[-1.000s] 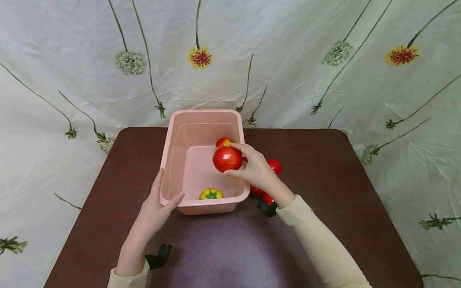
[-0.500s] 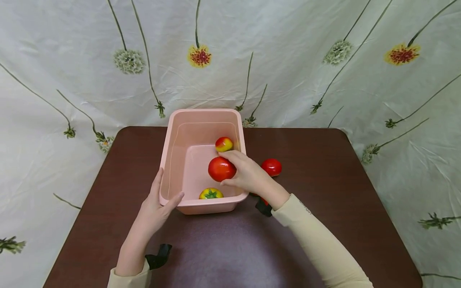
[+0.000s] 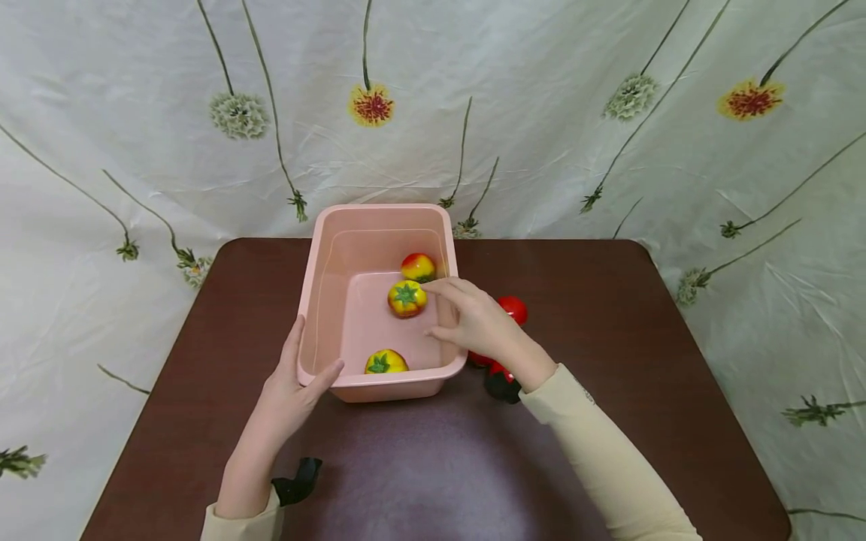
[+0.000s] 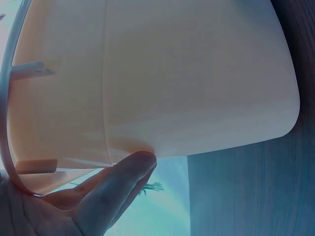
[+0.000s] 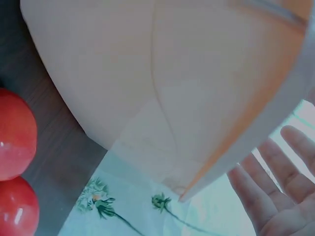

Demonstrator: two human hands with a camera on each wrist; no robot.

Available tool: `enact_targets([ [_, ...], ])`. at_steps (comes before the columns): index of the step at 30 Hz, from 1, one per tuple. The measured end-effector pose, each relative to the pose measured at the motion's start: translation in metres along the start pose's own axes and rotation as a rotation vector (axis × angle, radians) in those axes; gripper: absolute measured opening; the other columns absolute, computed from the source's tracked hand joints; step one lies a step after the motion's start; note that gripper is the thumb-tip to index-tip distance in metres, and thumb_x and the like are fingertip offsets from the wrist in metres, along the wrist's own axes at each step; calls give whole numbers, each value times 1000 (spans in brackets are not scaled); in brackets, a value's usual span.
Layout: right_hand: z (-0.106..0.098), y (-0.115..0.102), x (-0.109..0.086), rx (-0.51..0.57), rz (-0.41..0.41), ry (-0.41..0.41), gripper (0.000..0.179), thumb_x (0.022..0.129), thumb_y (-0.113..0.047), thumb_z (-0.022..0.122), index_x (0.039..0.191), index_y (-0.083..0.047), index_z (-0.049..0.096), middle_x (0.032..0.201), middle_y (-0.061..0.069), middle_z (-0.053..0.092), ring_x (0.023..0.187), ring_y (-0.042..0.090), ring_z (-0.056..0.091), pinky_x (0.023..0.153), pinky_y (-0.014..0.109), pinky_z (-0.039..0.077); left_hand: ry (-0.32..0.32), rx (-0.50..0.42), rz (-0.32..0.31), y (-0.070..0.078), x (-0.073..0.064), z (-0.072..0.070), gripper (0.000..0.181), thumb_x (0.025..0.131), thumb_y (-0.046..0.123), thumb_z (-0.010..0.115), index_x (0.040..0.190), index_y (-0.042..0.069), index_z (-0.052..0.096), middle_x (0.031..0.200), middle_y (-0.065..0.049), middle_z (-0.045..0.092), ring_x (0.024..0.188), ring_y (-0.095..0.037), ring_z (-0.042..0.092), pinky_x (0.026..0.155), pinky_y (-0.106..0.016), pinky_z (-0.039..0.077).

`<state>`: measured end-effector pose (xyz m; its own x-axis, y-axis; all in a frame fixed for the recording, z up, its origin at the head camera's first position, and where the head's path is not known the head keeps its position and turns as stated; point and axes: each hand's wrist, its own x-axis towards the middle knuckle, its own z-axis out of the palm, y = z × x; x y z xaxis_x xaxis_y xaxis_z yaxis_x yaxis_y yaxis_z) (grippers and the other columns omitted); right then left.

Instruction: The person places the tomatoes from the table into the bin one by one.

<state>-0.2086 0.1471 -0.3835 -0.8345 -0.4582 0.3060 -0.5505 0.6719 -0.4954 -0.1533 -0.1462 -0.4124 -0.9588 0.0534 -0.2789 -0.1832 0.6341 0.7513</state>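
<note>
A pink plastic bin [image 3: 399, 379] stands on the table, and my left hand [image 3: 287, 394] holds its near left corner, thumb at the rim and fingers along the outer wall. In the left wrist view, the fingers [image 4: 120, 189] lie against that wall. Over the bin's right side hovers my right hand [image 3: 483, 323], thumb and fingers spread apart with nothing between them. Just off its fingertips lies a red-and-yellow tomato [image 3: 407, 299] with a green star-shaped top. Another tomato [image 3: 418, 267] sits behind it, and one more tomato [image 3: 386, 362] lies by the near wall, partly hidden.
Several red tomatoes [image 3: 513, 309] lie on the dark brown table [image 3: 609, 338] right of the bin, partly covered by my right hand and wrist. The right wrist view shows two red tomatoes [image 5: 15, 135] beside the bin. A flower-printed white cloth [image 3: 528, 60] hangs behind.
My right hand has lowered the tomato into the bin and let it go. It now lies green top up, and the hand has drawn slightly right. My left hand has kept its hold.
</note>
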Motion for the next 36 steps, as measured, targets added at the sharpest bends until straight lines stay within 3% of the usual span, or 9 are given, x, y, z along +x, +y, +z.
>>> enact_targets([
  [7, -12, 12, -13, 235, 182, 92, 58, 81, -19, 83, 133, -9, 60, 130, 9, 61, 119, 26, 59, 101, 42, 51, 5, 0, 11, -2, 0, 0, 98, 93, 51, 60, 157, 33, -12, 163, -24, 12, 147, -47, 22, 113, -66, 25],
  [16, -24, 36, -40, 442, 395, 181, 56, 84, -21, 79, 136, -15, 58, 136, 6, 59, 125, 25, 58, 103, 41, 49, 6, 12, 14, -2, 0, 0, 98, 93, 53, 59, 157, 34, -12, 163, -25, 12, 145, -49, 24, 112, -67, 26],
  [22, -22, 51, -60, 441, 512, 178, 50, 89, -25, 74, 135, -16, 58, 136, 8, 59, 118, 30, 63, 99, 45, 52, 7, 22, 19, -2, 0, 0, 98, 93, 53, 59, 158, 32, -12, 163, -24, 11, 145, -50, 24, 111, -67, 26],
  [36, 4, 86, -105, 445, 590, 144, 50, 90, -26, 73, 135, -8, 57, 135, 14, 60, 125, 35, 58, 104, 45, 47, 4, 29, 17, -2, 0, 0, 97, 94, 52, 59, 158, 33, -12, 163, -24, 12, 144, -50, 24, 111, -68, 27],
])
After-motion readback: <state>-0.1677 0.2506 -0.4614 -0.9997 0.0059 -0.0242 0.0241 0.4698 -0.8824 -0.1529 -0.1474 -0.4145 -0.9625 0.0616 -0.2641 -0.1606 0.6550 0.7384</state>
